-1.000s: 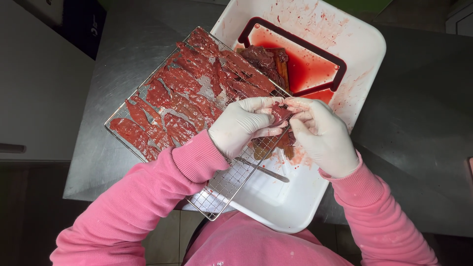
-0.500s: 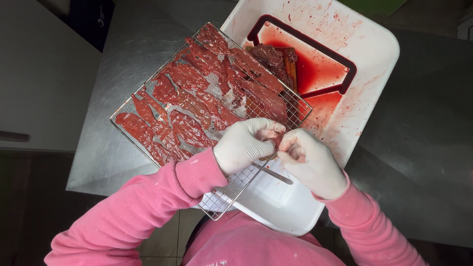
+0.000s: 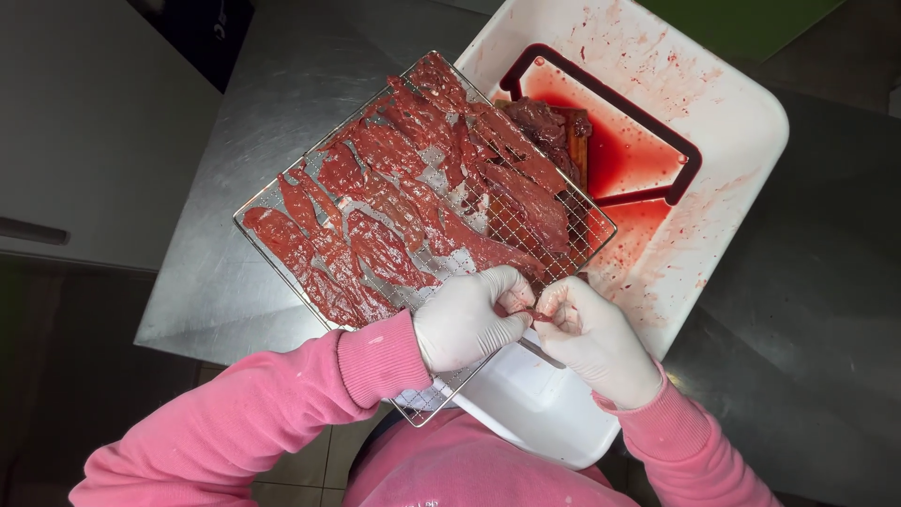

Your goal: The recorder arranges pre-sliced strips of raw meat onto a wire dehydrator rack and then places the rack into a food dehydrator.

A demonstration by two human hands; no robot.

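Note:
A square wire rack (image 3: 282,192) lies tilted on a steel table, partly over a white tray (image 3: 741,141). Several strips of raw red meat (image 3: 394,197) lie flat across the rack. My left hand (image 3: 466,319) and my right hand (image 3: 596,338), both in white gloves with pink sleeves, meet at the rack's near right edge. Between their fingertips they pinch a small dark strip of meat (image 3: 537,315). More dark meat (image 3: 549,122) sits in a dark-rimmed container (image 3: 690,160) of red liquid inside the tray.
The steel table (image 3: 235,282) ends at a near edge left of my left arm, with tiled floor below. The white tray's wall is spattered red. A pale cabinet face (image 3: 84,141) stands at the left.
My hands have moved down and toward me along the rack's near edge, still together on the small meat strip. The view has shifted, so the rack and tray sit higher in frame.

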